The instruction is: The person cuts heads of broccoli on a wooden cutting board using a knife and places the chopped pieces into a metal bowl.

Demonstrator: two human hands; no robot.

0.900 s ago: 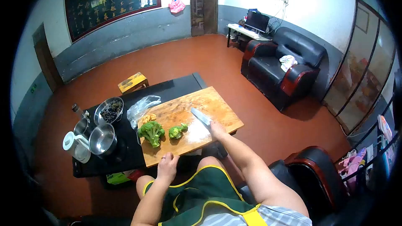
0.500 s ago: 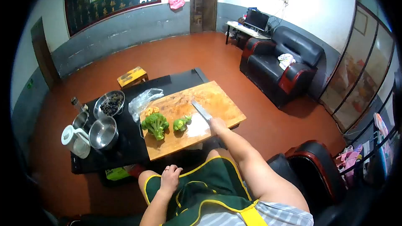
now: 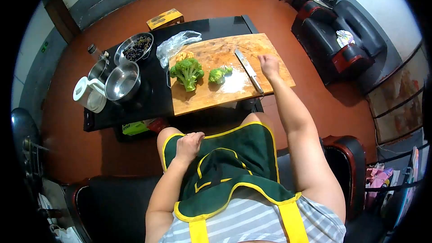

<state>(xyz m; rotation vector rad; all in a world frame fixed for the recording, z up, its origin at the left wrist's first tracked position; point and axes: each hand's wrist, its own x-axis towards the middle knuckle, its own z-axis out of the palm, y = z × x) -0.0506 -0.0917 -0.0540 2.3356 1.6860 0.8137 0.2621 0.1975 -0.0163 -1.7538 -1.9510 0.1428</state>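
Observation:
A knife (image 3: 249,71) lies flat on the wooden cutting board (image 3: 202,103), its handle toward me. Just to its right, above the board's right side, my right hand (image 3: 270,66) is apart from it, fingers curled in and holding nothing I can see. My left hand (image 3: 190,146) rests on the green apron (image 3: 261,157) over my thigh, its fingers folded. On the board's left stands a large broccoli head (image 3: 186,74), with a smaller broccoli piece (image 3: 217,76) beside it. White powder (image 3: 236,83) is spread between that piece and the knife.
Left of the board, the black table (image 3: 148,108) holds a steel bowl (image 3: 122,81), a bowl of dark small fruit (image 3: 138,48), a white-lidded jug (image 3: 85,92) and a clear plastic bag (image 3: 177,45). A yellow stool (image 3: 165,19) stands behind; a black armchair (image 3: 315,31) is far right.
My right hand has let go of the knife and moved right of it; the knife now rests on the board. The view has tilted down. My left hand stays on my lap.

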